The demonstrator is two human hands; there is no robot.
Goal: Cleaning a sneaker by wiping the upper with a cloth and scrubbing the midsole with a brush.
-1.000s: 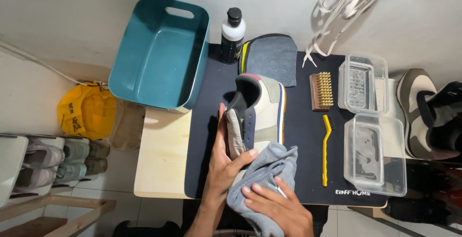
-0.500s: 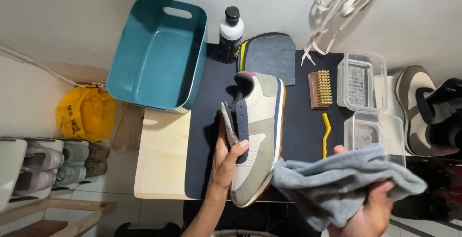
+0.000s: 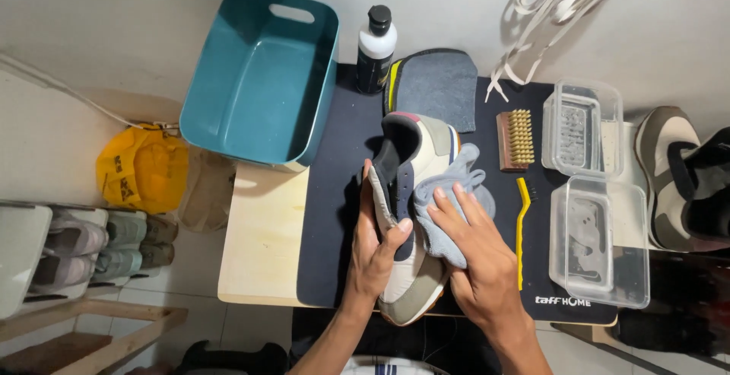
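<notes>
The right hand (image 3: 479, 261), which half a second ago held the grey cloth (image 3: 449, 208) spread out and clear of the shoe at the counter's 4 o'clock edge, is now back on the sneaker (image 3: 414, 215), palm and fingers pressing the bunched cloth against the shoe's upper right side. The left hand (image 3: 376, 249) has kept its grip throughout: fingers wrapped along the left wall of the shoe, thumb hooked over the collar, holding it tilted with the toe toward 6 o'clock and the heel toward 12. The sneaker sits over the middle of the dark mat (image 3: 334, 215) on the pale wooden counter (image 3: 262, 246).

Judging by this, the cloth was shaken out or refolded and wiping has resumed on a new patch of the shoe.

At 12 o'clock stands a black-and-white bottle (image 3: 375, 55); at 10 o'clock the teal basin (image 3: 262, 78); at 2 o'clock the bristle brush (image 3: 515, 139), with the yellow-handled brush (image 3: 522, 230) at 3 o'clock, both untouched.
</notes>
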